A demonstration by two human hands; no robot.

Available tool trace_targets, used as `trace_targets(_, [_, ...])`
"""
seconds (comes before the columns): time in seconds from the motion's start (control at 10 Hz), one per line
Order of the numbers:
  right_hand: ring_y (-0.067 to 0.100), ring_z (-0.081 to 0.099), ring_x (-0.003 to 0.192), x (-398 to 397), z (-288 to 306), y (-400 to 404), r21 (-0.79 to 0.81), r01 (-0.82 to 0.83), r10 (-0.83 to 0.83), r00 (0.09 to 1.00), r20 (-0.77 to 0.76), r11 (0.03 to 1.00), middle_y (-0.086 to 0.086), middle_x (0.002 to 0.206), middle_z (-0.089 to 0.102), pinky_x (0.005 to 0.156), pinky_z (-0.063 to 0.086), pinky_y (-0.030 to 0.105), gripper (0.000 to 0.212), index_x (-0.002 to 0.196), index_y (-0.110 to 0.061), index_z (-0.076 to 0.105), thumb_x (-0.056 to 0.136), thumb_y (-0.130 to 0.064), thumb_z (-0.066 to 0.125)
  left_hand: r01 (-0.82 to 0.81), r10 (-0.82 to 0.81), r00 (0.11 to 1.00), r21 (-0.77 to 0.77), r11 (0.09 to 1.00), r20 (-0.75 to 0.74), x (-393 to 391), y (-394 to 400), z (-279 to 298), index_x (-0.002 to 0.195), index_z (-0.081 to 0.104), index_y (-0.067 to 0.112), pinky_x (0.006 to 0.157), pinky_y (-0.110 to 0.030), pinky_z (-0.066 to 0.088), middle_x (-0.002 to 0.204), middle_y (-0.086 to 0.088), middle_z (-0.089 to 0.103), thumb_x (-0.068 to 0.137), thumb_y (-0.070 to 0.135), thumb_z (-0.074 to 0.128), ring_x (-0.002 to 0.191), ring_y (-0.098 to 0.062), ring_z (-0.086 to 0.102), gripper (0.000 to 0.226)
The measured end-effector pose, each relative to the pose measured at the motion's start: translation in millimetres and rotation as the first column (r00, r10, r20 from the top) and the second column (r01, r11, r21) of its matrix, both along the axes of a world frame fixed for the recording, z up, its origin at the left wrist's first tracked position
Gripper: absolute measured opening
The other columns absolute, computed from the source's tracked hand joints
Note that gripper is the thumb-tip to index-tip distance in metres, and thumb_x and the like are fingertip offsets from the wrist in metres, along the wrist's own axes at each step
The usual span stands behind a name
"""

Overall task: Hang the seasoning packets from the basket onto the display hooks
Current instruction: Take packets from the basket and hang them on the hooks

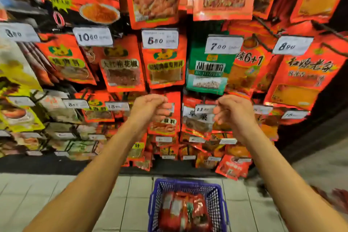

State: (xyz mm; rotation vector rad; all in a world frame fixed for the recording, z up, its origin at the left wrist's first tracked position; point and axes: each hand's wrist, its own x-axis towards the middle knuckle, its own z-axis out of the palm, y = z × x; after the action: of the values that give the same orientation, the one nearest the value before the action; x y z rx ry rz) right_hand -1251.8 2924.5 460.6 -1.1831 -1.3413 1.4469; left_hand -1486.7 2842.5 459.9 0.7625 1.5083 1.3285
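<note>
Packed rows of red, green and yellow seasoning packs hang on a shop wall of display hooks (263, 24), each hook fronted by a white price tag (160, 39). Down at six o'clock a blue basket (156, 203) stands on the tiled floor (56, 194), with the seasoning packets (184, 211) lying in it in a loose heap, red and glossy.

Both arms are raised toward the middle of the wall. The left hand (148, 109) has its fingers curled in front of a red hanging pack, and the right hand (235, 111) is curled likewise, just to three o'clock of it; motion blur keeps me from telling whether either grip pinches anything, though no packet from the basket shows in them.

Judged by their look, the packets are light, flat foil pouches: floppy, slick and apt to slide off one another. The sensible place to take one is the stiff top seam beside its hang hole, thumb and forefinger pinching so the hole stays free for the hook tip. Squeezing the belly risks crushing powder or creasing the film.
</note>
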Motion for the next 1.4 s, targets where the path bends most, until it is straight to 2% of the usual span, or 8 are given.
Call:
trace_targets(0.4, [0.024,0.056,0.056,13,-402,-89,-0.54,0.111,0.197,0.855,0.48,0.834,0.015,0.062,0.061,0.061,0.051,0.039,0.027,0.072,-0.009,0.064,0.094,0.002,0.054,-0.068,0.267,0.946,-0.69,0.721,0.186,18,-110,-373,0.089,0.068,0.011,0.061,-0.025,0.047,0.068,-0.003,0.069,0.096,0.015,0.056,0.056,-0.015,0.063,0.014])
trace_targets(0.5, [0.03,0.058,0.069,25,-525,-117,-0.55,0.042,0.371,0.694,0.617,0.834,0.032,0.077,0.064,0.073,0.053,0.052,0.019,0.078,0.005,0.066,0.093,-0.003,0.06,0.017,0.366,0.884,-0.803,0.596,0.29,25,-138,-465,0.078,0.056,0.007,0.044,-0.017,0.042,0.063,-0.007,0.061,0.093,0.009,0.044,0.048,-0.015,0.058,0.019])
trace_targets(0.7, [0.037,0.066,0.092,24,-723,-142,-0.547,-0.437,0.638,0.082,0.766,0.714,0.017,0.097,0.071,0.084,0.052,0.042,0.023,0.097,-0.009,0.07,0.097,-0.021,0.049,0.005,0.425,0.874,-0.88,0.474,0.234,43,-168,-636,0.079,0.054,0.014,0.058,-0.02,0.045,0.061,-0.001,0.064,0.103,0.008,0.041,0.055,-0.014,0.058,0.028])
trace_targets(0.8, [0.037,0.062,0.109,6,-786,-142,-0.557,-0.615,0.609,-0.153,0.778,0.558,0.015,0.119,0.064,0.088,0.054,0.045,0.031,0.124,-0.018,0.059,0.095,-0.022,0.05,0.063,0.46,0.834,-0.879,0.472,0.307,52,-169,-696,0.077,0.052,0.012,0.06,-0.025,0.039,0.067,-0.007,0.058,0.104,0.012,0.036,0.062,-0.02,0.052,0.031])
trace_targets(0.9, [0.043,0.033,0.142,-17,-860,-130,-0.5,-0.761,0.383,-0.353,0.854,0.413,0.022,0.156,0.028,0.102,0.048,0.053,0.078,0.153,-0.018,0.028,0.084,-0.012,0.062,0.081,0.287,0.923,-0.858,0.507,0.257,64,-171,-747,0.089,0.059,0.013,0.078,-0.035,0.055,0.087,-0.007,0.062,0.102,0.008,0.048,0.077,-0.02,0.062,0.017])
trace_targets(1.1, [0.046,-0.006,0.153,-64,-926,-110,-0.34,-0.915,0.158,-0.311,0.937,0.217,0.03,0.164,-0.013,0.119,0.011,0.066,0.108,0.158,-0.037,-0.01,0.086,-0.025,0.068,0.109,0.314,0.888,-0.816,0.568,0.337,73,-176,-810,0.088,0.066,0.016,0.074,-0.031,0.054,0.07,0.002,0.074,0.1,0.005,0.05,0.07,-0.017,0.067,0.023])
trace_targets(1.3, [0.04,0.004,0.155,-92,-930,-101,-0.32,-0.942,0.022,-0.32,0.947,0.102,0.021,0.166,0.017,0.116,0.002,0.072,0.053,0.14,-0.03,0.055,0.088,-0.029,0.067,0.056,0.307,0.916,-0.839,0.541,0.259,72,-179,-827,0.092,0.072,0.018,0.078,-0.034,0.062,0.083,0.0,0.079,0.097,0.016,0.06,0.084,-0.022,0.076,0.013])
trace_targets(1.4, [0.032,0.035,0.146,-90,-917,-92,-0.281,-0.955,0.21,-0.256,0.943,0.095,0.012,0.145,0.053,0.121,0.008,0.06,0.043,0.131,-0.019,0.06,0.088,-0.018,0.065,0.071,0.309,0.916,-0.861,0.503,0.256,75,-181,-826,0.085,0.072,0.017,0.078,-0.035,0.063,0.081,0.001,0.079,0.098,0.018,0.059,0.081,-0.018,0.077,0.018])
